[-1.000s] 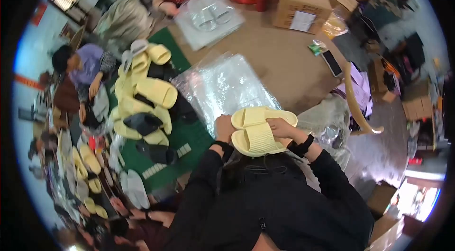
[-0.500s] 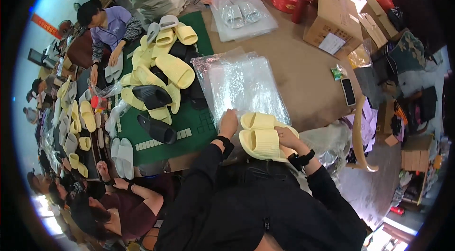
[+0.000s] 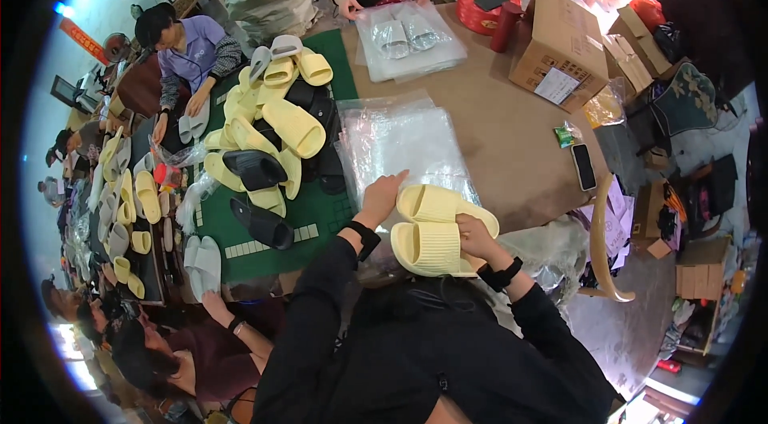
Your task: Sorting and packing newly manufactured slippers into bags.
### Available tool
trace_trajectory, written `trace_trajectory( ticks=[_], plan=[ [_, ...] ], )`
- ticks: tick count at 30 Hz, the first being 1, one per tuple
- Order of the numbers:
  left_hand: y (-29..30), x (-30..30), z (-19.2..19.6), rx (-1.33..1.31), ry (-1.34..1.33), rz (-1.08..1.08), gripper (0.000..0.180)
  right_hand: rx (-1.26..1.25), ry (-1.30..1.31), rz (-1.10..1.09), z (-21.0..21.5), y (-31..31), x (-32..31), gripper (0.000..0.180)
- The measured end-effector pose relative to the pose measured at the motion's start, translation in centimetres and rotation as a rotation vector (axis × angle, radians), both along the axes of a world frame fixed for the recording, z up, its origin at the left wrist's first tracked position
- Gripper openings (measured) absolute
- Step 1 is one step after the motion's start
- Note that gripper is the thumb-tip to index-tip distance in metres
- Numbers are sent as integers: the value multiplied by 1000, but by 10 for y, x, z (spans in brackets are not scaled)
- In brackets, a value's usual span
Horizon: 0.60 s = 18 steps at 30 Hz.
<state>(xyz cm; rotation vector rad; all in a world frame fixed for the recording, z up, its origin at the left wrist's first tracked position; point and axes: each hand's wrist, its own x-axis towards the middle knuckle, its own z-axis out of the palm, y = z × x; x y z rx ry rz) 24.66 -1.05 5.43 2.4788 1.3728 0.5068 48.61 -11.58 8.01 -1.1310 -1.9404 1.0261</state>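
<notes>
A pair of pale yellow slippers (image 3: 428, 246) is in my right hand (image 3: 478, 238), side by side with the toes to the left. The fingers wrap round the inner sides where the two meet. My left hand (image 3: 386, 197) lies on the near left part of a stack of clear plastic bags (image 3: 408, 140), its index finger stretched out over the top sheet. Its other fingers are partly hidden. The slippers overlap the near right corner of the bags.
A heap of yellow and black slippers (image 3: 294, 126) covers the green mat (image 3: 340, 48) to the left. Across the table a person in red handles bagged slippers (image 3: 404, 34). A cardboard box (image 3: 560, 48), a red flask (image 3: 506, 26) and a phone (image 3: 584, 166) stand or lie at right.
My left hand has shifted slightly up and right on the bags, its index finger now extended. The slippers have moved slightly left. A co-worker at lower left now reaches to grey slippers.
</notes>
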Motion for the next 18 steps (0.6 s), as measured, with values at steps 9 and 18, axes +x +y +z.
trace_trajectory(
  ticks=[9, 18],
  plan=[
    [5, -2, 11, -349, -358, 96, 25, -79, -226, -506, -18, 5, -8, 13],
    [-19, 22, 25, -27, -96, 34, 28, 348, -588, -281, -5, -8, 7, 10]
  ],
)
